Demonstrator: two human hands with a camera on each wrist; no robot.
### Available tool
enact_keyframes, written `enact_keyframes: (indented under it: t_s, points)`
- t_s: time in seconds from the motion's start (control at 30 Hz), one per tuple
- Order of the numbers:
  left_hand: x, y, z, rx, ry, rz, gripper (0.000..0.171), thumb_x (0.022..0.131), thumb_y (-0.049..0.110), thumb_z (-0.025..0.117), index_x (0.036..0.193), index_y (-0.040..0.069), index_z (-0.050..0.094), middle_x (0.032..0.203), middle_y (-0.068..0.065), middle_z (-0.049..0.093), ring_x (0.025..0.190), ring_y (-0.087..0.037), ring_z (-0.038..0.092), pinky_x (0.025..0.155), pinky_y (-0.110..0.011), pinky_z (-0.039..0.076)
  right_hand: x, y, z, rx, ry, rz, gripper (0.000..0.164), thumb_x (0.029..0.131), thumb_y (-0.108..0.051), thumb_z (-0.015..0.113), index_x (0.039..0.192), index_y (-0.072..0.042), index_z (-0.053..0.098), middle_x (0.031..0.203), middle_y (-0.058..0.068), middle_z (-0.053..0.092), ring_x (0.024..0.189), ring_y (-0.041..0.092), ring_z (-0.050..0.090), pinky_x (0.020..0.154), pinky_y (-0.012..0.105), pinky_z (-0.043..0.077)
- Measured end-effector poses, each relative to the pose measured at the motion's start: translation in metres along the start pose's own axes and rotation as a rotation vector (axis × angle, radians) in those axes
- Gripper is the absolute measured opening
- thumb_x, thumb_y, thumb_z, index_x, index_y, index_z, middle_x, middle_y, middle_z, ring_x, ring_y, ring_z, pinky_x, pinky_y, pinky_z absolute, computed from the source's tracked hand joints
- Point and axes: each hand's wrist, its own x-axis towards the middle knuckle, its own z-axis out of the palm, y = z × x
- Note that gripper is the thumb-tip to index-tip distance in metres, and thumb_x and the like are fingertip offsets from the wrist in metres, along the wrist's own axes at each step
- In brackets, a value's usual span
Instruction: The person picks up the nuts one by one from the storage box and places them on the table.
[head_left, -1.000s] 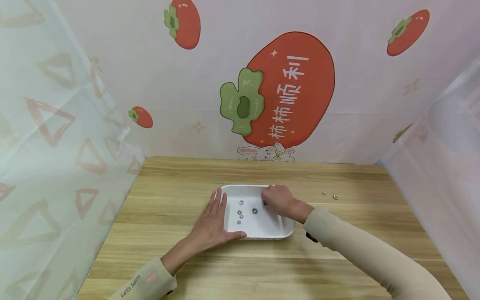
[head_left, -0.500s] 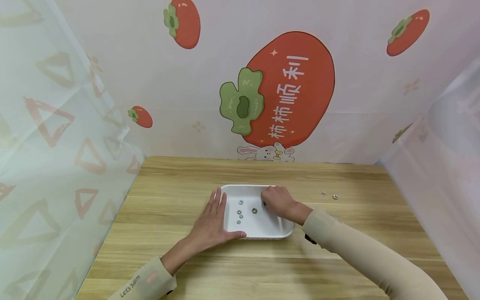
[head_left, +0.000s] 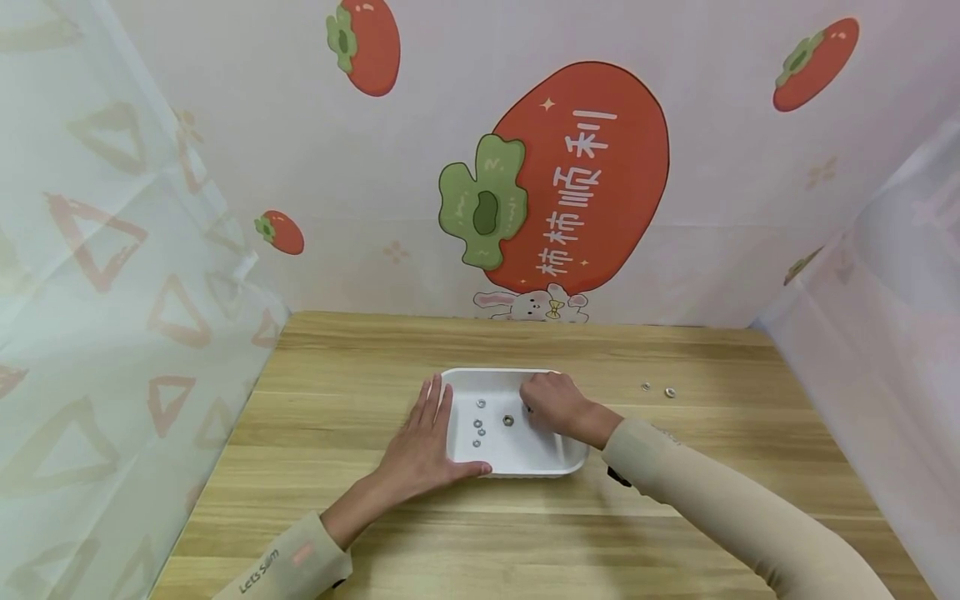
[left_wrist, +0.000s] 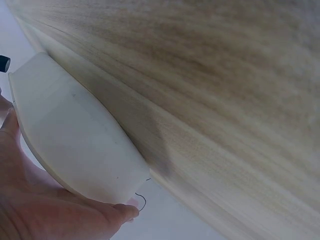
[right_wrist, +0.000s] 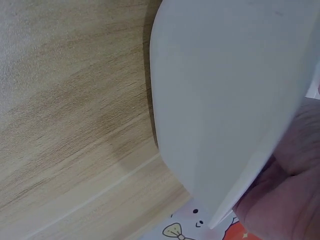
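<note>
A shallow white tray (head_left: 517,457) stands on the table with several small metal nuts inside. One darker, larger nut (head_left: 508,421) lies near its middle; smaller ones, such as this nut (head_left: 477,423), are grouped to the left. My left hand (head_left: 420,450) rests along the tray's left rim, fingers straight, thumb over the front rim. Inside the tray's right part, my right hand (head_left: 558,405) has its fingers curled, pinching a small dark metal piece mostly hidden by them. The right wrist view shows the tray's outer wall (right_wrist: 225,100) hiding the fingertips of that hand (right_wrist: 285,200).
Two small metal pieces lie on the wooden table (head_left: 360,358) to the right of the tray: a smaller ring-like piece (head_left: 646,386) and a larger nut (head_left: 671,392). Printed cloth walls (head_left: 375,208) enclose the table at the back and both sides.
</note>
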Motion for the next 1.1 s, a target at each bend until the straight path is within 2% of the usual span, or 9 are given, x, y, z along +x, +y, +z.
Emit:
enact_keyframes:
  t_s: [0.3,0.7,0.9,1.1]
  points:
    - [0.001,0.001,-0.001,-0.006,0.001,-0.002,0.138,0.076,0.078,0.078,0.167,-0.004,0.015,0.177,-0.023,0.003,0.164,-0.04,0.005,0.128,-0.057,0.024,-0.003,0.006,-0.001,0.111,0.019,0.021,0.019,0.087,0.001,0.078,0.075,-0.01,0.071,0.071,0.0,0.064,0.065,0.014,0.053,0.06,0.03,0.051]
    - [0.001,0.001,-0.001,-0.007,-0.019,-0.009,0.138,0.076,0.078,0.078,0.168,-0.003,0.013,0.177,-0.022,0.0,0.164,-0.039,0.001,0.129,-0.056,0.021,-0.01,0.013,-0.005,0.286,0.056,0.023,0.02,0.087,-0.002,0.08,0.074,-0.012,0.07,0.065,-0.005,0.056,0.062,0.009,0.05,0.057,0.023,0.04]
    - [0.001,0.0,0.001,0.0,-0.003,-0.006,0.138,0.076,0.078,0.078,0.167,-0.005,0.015,0.176,-0.024,0.003,0.164,-0.04,0.003,0.129,-0.057,0.022,-0.016,0.013,-0.009,0.371,0.085,0.047,0.007,0.087,-0.003,0.084,0.086,-0.008,0.079,0.072,-0.004,0.066,0.065,0.01,0.055,0.06,0.022,0.046]
    - [0.001,0.001,0.0,-0.003,-0.005,-0.007,0.138,0.075,0.077,0.079,0.167,-0.005,0.016,0.176,-0.024,0.003,0.164,-0.04,0.002,0.13,-0.056,0.02,-0.026,0.014,-0.012,0.45,0.163,0.055,0.009,0.085,-0.001,0.085,0.092,-0.003,0.081,0.078,-0.001,0.073,0.068,0.009,0.058,0.063,0.022,0.053]
